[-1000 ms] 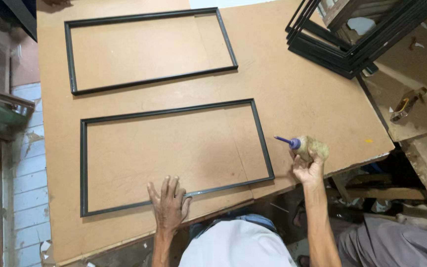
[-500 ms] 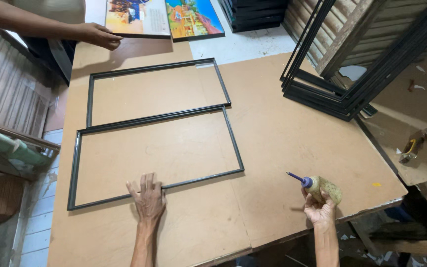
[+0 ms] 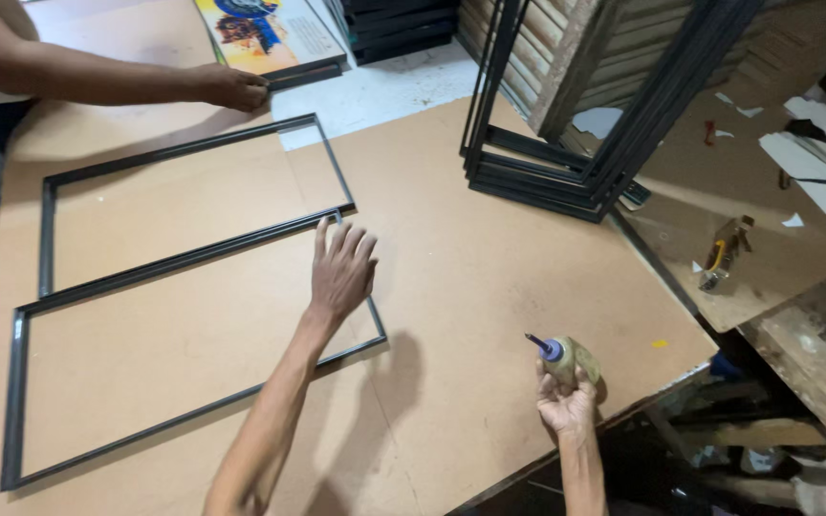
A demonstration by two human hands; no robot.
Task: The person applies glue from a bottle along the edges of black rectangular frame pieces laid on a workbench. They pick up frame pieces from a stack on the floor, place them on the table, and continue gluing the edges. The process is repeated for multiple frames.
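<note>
1. Head view: the person's left hand (image 3: 341,270) is spread flat, fingers apart and gripping nothing, over the right end of the nearer black frame (image 3: 184,373), which lies flat at lower left of the frame on the brown board table (image 3: 470,287).
2. The right hand (image 3: 566,401), at lower right near the table's edge, is wrapped around a small glue bottle (image 3: 566,358) with a blue nozzle that points up and to the left.
3. A second black frame (image 3: 193,201) lies just beyond the first, their long sides side by side, in the left middle of the frame.
4. At upper left another person's hand (image 3: 231,88) rests on the corner of a colourful picture (image 3: 265,36) in a dark frame.
5. At upper right a stack of black frames (image 3: 566,172) leans on the table.
6. At right, on a lower surface, lies a yellow-handled tool (image 3: 724,253) among white scraps.
</note>
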